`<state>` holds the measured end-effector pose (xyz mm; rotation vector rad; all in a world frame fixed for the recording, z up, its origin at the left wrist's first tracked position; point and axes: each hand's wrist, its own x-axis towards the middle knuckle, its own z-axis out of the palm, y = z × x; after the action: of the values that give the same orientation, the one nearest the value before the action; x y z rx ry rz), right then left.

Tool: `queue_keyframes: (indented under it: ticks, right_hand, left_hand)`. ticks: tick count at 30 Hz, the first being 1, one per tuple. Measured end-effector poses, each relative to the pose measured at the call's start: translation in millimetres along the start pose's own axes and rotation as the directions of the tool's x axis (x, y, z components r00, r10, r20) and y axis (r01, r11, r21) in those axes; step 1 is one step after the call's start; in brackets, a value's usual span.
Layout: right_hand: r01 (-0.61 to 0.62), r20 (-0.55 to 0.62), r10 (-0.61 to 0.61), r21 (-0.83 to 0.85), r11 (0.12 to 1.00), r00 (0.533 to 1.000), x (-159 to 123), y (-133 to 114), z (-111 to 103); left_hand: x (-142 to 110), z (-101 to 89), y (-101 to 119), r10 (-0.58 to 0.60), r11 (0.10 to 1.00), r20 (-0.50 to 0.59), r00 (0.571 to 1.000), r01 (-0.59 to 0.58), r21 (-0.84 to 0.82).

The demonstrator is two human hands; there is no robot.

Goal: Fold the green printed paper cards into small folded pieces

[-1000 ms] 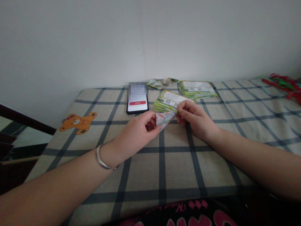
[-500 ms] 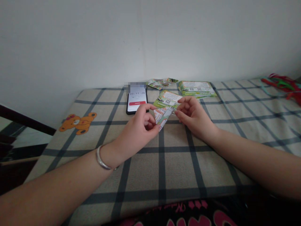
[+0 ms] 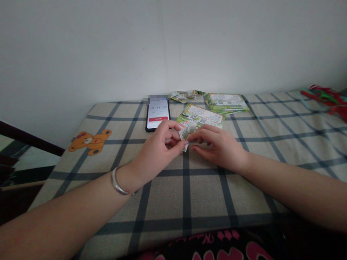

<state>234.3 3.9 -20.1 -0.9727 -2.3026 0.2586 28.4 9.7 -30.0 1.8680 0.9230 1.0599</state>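
Observation:
A small printed paper leaflet (image 3: 183,130), partly folded, is pinched between the thumb and fingers of my left hand (image 3: 166,142), which wears a silver bangle (image 3: 118,182). My right hand (image 3: 217,144) is closed in at the paper's lower right edge, its fingertips on the fold close to my left thumb. My fingers hide much of the folded part. Just behind lies a flat green and white leaflet (image 3: 207,115), partly covered by my right hand.
A phone (image 3: 158,113) showing a running timer lies left of the leaflets. Several folded paper pieces (image 3: 187,96) and a leaflet stack (image 3: 227,102) lie near the wall. A bear sticker (image 3: 90,141) is at left; red and green material (image 3: 328,98) is at far right on the checked tablecloth (image 3: 168,202).
My right hand has moved left and down, bringing the paper's right corner toward my left thumb. The folded paper looks smaller, and more of the flat leaflet behind shows. My left hand barely moved.

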Motion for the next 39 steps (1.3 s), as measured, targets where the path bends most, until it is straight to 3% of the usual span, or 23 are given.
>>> queue_keyframes:
  ticks: [10,17,28,35,39]
  right_hand:
    - [0.005,0.014,-0.004,-0.041,0.999,1.0,-0.1,-1.1,-0.3]
    - [-0.025,-0.058,0.023,-0.033,0.999,0.998,-1.4,0.5,0.9]
    - [-0.024,-0.103,0.026,0.015,1.0,0.994,-1.3,0.0,1.9]
    - [-0.085,-0.129,0.098,0.103,0.991,0.987,-1.3,0.6,3.1]
    - [-0.092,-0.133,0.121,0.208,0.974,0.984,-1.9,0.6,2.8]
  left_hand:
    - [-1.3,-3.3,1.3,0.055,0.979,0.013,0.998,-0.057,0.194]
    - [-1.5,-3.1,2.8,0.126,0.936,0.006,0.992,-0.121,0.331]
    - [2.2,-11.0,7.3,0.379,0.721,0.104,0.92,-0.364,0.59]
    - [0.2,-11.6,6.7,0.456,0.603,0.002,0.89,-0.31,0.735]
    - [0.3,-11.0,4.3,0.47,0.62,-0.048,0.881,-0.291,0.729]
